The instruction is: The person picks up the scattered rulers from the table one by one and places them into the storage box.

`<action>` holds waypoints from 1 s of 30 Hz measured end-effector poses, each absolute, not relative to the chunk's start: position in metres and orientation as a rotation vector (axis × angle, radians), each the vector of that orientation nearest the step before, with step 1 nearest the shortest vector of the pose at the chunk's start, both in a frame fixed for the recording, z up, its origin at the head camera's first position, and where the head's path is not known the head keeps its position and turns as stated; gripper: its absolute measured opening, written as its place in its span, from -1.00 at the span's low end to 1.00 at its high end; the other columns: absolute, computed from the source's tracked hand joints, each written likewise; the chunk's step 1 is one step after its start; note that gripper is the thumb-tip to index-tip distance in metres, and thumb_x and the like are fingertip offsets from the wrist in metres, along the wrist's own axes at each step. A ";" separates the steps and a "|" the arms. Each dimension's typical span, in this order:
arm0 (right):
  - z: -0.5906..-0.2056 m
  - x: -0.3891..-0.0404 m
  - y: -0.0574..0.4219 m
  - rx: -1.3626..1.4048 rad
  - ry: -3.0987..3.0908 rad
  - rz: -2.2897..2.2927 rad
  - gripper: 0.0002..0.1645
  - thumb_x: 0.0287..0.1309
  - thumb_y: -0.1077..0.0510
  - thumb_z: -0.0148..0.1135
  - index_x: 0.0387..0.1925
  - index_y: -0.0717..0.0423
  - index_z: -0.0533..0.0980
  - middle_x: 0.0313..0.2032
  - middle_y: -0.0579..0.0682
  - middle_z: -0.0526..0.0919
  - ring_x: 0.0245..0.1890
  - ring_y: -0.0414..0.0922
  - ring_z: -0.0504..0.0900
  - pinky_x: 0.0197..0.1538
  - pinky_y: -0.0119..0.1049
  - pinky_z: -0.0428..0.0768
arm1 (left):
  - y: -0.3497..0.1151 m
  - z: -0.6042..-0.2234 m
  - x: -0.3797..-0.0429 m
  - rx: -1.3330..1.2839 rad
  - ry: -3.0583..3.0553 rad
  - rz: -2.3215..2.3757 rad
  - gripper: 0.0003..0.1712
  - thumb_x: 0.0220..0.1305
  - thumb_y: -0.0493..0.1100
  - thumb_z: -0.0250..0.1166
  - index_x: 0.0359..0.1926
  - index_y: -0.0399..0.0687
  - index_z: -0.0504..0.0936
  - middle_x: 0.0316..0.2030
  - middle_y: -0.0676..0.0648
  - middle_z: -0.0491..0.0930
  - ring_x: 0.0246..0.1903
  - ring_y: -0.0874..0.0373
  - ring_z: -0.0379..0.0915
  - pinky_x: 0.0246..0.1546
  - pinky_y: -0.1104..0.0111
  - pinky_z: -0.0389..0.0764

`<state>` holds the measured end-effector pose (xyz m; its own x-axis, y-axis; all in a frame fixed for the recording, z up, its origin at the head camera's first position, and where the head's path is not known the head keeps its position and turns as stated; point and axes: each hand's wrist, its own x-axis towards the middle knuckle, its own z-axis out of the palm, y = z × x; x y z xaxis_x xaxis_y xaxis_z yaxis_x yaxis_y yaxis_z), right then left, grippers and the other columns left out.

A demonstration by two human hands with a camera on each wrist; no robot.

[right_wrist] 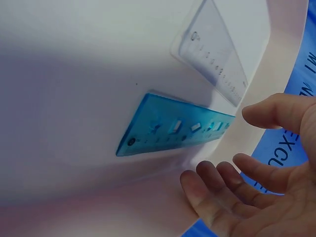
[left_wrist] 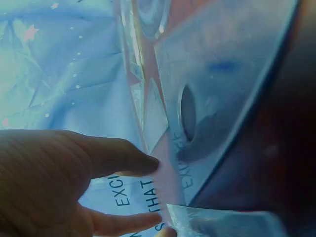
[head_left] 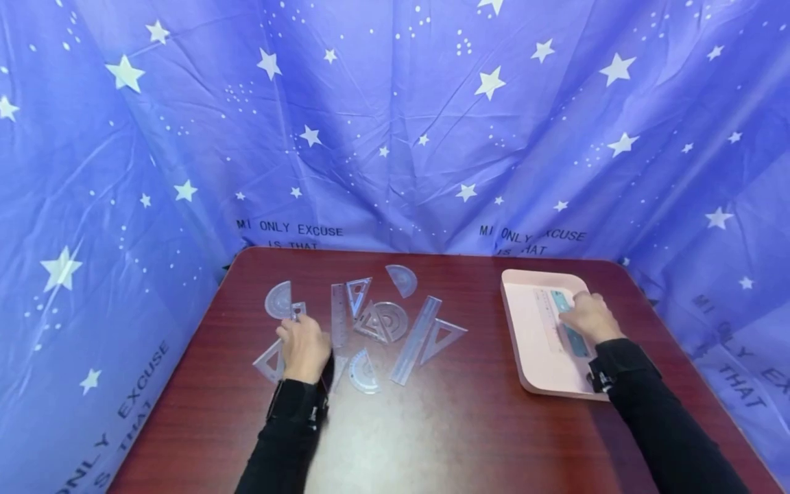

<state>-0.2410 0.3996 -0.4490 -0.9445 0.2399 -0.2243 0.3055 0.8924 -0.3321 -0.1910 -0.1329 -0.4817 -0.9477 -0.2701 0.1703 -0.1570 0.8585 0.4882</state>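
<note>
In the head view my left hand [head_left: 304, 348] reaches low over the left part of the table, beside a clear protractor [head_left: 278, 300] and a clear set square [head_left: 269, 361]. Its thumb and fingers are apart in the left wrist view, with the fingertips close to a clear plastic piece [left_wrist: 224, 222]. My right hand [head_left: 591, 317] is over the pink tray [head_left: 534, 363]. Inside the tray lie a teal ruler [right_wrist: 173, 126] and a clear ruler [right_wrist: 212, 54]. The right thumb and fingers are spread near the teal ruler's end, with a gap between them.
Several clear pieces lie mid-table, among them a long ruler [head_left: 416, 341], a shorter ruler [head_left: 339, 315], a set square [head_left: 443, 337] and a protractor [head_left: 363, 372]. Another protractor [head_left: 402, 280] lies farther back. A blue starry curtain [head_left: 395, 137] hangs behind the dark red table [head_left: 469, 439].
</note>
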 end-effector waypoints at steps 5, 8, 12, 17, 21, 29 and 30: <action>-0.445 -0.239 0.396 0.423 2.879 -0.575 -0.13 0.35 0.06 0.21 0.43 0.60 0.20 0.25 0.62 0.26 0.15 0.46 0.40 0.30 0.44 0.44 | -0.135 -0.479 -0.215 0.397 -2.858 -0.685 -0.48 0.28 -0.29 0.19 0.10 -0.72 0.44 0.09 -0.76 0.41 0.15 -0.62 0.34 0.10 -0.34 0.53; -0.443 -0.238 0.394 0.410 2.867 -0.587 -0.13 0.35 0.06 0.21 0.44 0.60 0.19 0.26 0.63 0.25 0.14 0.45 0.40 0.29 0.45 0.45 | -0.136 -0.478 -0.225 0.449 -2.908 -0.657 -0.47 0.36 -0.30 0.12 0.17 -0.73 0.40 0.16 -0.85 0.34 0.24 -0.71 0.29 0.19 -0.39 0.49; -0.441 -0.237 0.391 0.380 2.869 -0.592 -0.12 0.35 0.07 0.22 0.45 0.58 0.18 0.26 0.63 0.24 0.12 0.45 0.41 0.26 0.44 0.47 | -0.135 -0.480 -0.232 0.538 -2.921 -0.664 -0.50 0.45 -0.31 0.00 0.23 -0.71 0.36 0.21 -0.88 0.27 0.28 -0.75 0.24 0.18 -0.46 0.47; -0.439 -0.236 0.391 0.334 2.908 -0.591 -0.15 0.34 0.09 0.23 0.43 0.58 0.20 0.23 0.65 0.25 0.08 0.45 0.43 0.22 0.43 0.50 | -0.135 -0.481 -0.239 0.568 -2.937 -0.682 -0.51 0.42 -0.35 0.05 0.27 -0.64 0.35 0.21 -0.81 0.28 0.27 -0.73 0.25 0.13 -0.45 0.53; -0.436 -0.238 0.389 0.292 2.924 -0.583 -0.15 0.33 0.10 0.24 0.43 0.60 0.22 0.25 0.68 0.25 0.09 0.47 0.45 0.22 0.44 0.51 | -0.135 -0.480 -0.243 0.577 -2.951 -0.734 -0.43 0.38 -0.36 0.11 0.33 -0.62 0.31 0.23 -0.81 0.26 0.31 -0.75 0.20 0.15 -0.46 0.52; -0.432 -0.238 0.382 0.235 2.978 -0.592 -0.14 0.30 0.10 0.27 0.43 0.59 0.24 0.28 0.68 0.27 0.16 0.49 0.46 0.26 0.47 0.48 | -0.137 -0.472 -0.240 0.502 -2.924 -0.822 -0.43 0.36 -0.36 0.14 0.30 -0.62 0.30 0.20 -0.83 0.28 0.24 -0.75 0.26 0.12 -0.48 0.53; -0.430 -0.238 0.380 0.220 2.996 -0.592 -0.14 0.30 0.10 0.27 0.42 0.59 0.25 0.29 0.68 0.27 0.19 0.51 0.45 0.27 0.47 0.47 | -0.136 -0.469 -0.239 0.477 -2.914 -0.832 -0.44 0.35 -0.35 0.15 0.28 -0.61 0.31 0.19 -0.82 0.29 0.23 -0.74 0.27 0.12 -0.48 0.53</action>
